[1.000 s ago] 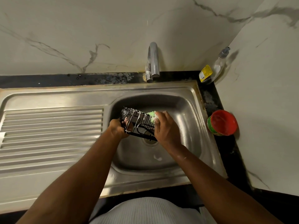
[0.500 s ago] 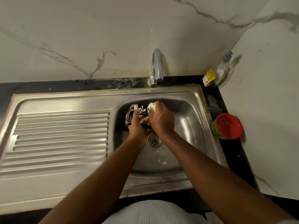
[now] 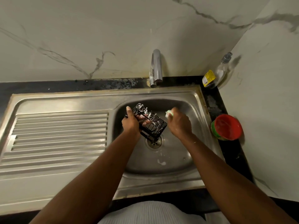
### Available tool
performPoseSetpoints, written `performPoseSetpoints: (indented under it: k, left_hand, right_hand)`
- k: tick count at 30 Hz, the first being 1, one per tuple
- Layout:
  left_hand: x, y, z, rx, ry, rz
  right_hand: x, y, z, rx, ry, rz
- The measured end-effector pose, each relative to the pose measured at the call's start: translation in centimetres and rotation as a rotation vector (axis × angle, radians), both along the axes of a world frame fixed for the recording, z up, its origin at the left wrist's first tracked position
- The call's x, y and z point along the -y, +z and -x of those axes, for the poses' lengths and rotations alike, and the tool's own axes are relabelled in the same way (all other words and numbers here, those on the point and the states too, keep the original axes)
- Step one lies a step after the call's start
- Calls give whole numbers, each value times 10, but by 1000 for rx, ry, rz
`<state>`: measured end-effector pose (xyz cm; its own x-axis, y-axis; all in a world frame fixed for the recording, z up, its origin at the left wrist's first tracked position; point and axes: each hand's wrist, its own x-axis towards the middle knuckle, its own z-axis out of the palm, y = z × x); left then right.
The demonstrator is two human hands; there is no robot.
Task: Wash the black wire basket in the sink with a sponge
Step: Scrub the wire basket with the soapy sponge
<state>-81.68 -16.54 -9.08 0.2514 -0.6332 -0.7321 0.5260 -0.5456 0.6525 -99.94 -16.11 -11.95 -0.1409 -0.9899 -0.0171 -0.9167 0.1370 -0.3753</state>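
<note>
Cloth (image 3: 145, 212), white and ribbed, fills the bottom edge, and two bare forearms reach forward over it and across the steel front rim of the sink (image 3: 158, 183). Inside the bowl, a small blob of white foam (image 3: 161, 162) lies on the near slope, and beyond it sits the round drain (image 3: 154, 143). Just above the drain, held clear of the bowl's floor, is the black wire basket (image 3: 156, 128), tilted with its near corner dipping toward the drain and flecks of suds on its far wires. The left hand (image 3: 131, 124) grips the basket from the left: its fingers (image 3: 143, 117) curl inside and show through the wires, while the thumb lies straight along the far left edge. The right hand (image 3: 178, 125) is just right of the basket with its fingers (image 3: 175, 110) curled round a pale green sponge (image 3: 169, 113), which pokes out at the far side of the fist; a narrow gap shows between the sponge and the wires. Left of the bowl stretches the ribbed draining board (image 3: 59, 131). On the black table (image 3: 215, 102) right of the sink stands a red tub (image 3: 227, 126) with a green side, and in the far corner a clear pump bottle (image 3: 217, 75) with a yellow label. A chrome tap (image 3: 156, 67) rises behind the bowl, its spout pointing toward the sink, against the veined marble wall (image 3: 80, 38).
</note>
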Motion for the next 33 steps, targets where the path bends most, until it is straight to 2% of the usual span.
performPoseSetpoints:
  k: [1, 3, 7, 10, 12, 14, 17, 19, 22, 24, 27, 30, 33]
  left_hand:
    - [2, 0, -3, 9, 12, -8]
    - [7, -1, -9, 20, 50, -18]
    - [15, -6, -12, 48, 66, -40]
    - [18, -6, -11, 41, 66, -37]
    - [18, -6, -13, 25, 50, -45]
    - [20, -8, -16, 7, 46, -46]
    - [18, -11, -17, 1, 50, -29]
    - [20, -12, -19, 4, 69, -28]
    - [22, -13, -20, -28, 88, -38]
    - [21, -10, -21, -47, 64, -39]
    - [18, -8, -30, -84, 46, -48]
    - [14, -6, -39, -123, 10, -49]
    - [18, -5, -45, -208, 28, -52]
  right_hand:
    - [0, -1, 2, 51, 23, -55]
    - [-10, 0, -6, 145, 119, 32]
    - [-47, 5, -42, 102, 295, 346]
    - [-58, 4, -45, 108, 537, 389]
    - [-55, 5, -39, 87, 581, 411]
    - [-46, 5, -32, 41, 469, 417]
    - [-31, 6, -23, -28, 161, 335]
    - [-39, 5, -33, -28, 192, 370]
    - [-65, 4, -56, 67, 540, 407]
    - [-71, 1, -54, 43, 608, 400]
    - [-58, -8, -37, -58, 379, 474]
    - [-53, -14, -24, -85, 155, 388]
    - [-66, -28, -43, 27, 161, 380]
